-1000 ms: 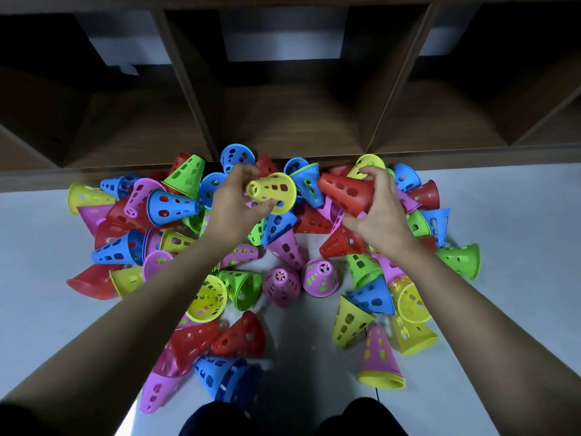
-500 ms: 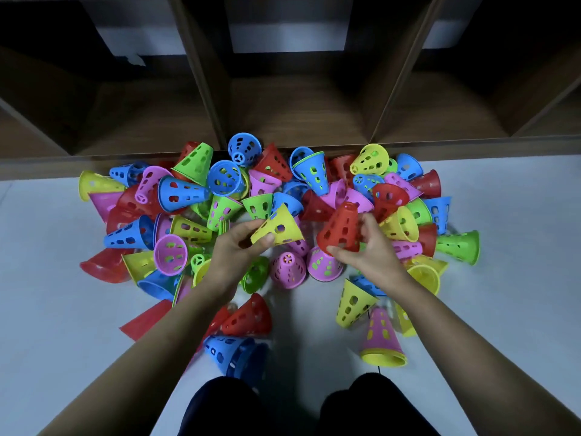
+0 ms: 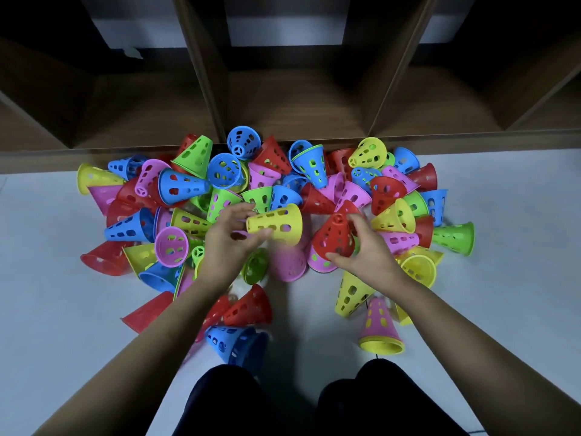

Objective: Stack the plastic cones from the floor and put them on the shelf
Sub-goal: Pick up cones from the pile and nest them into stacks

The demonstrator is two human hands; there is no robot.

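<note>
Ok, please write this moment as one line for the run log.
left hand: holds yellow cone | right hand: holds red cone | the two: apart, not stacked | cone pile: on floor before shelf

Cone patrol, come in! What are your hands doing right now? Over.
Left hand holds yellow cone. Right hand holds red cone. Two cones apart, not yet stacked. Loose pile lies between hands and shelf.

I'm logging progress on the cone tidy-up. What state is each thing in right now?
left hand, pinching the yellow cone's narrow end.
yellow cone, held sideways, not nested.
right hand, gripping the red cone.
red cone, held tip up, apart from the yellow cone.
cone pile, loose on the floor, mostly unstacked.
pink cone, upright, stacked on another.
shelf, no cones seen inside.
</note>
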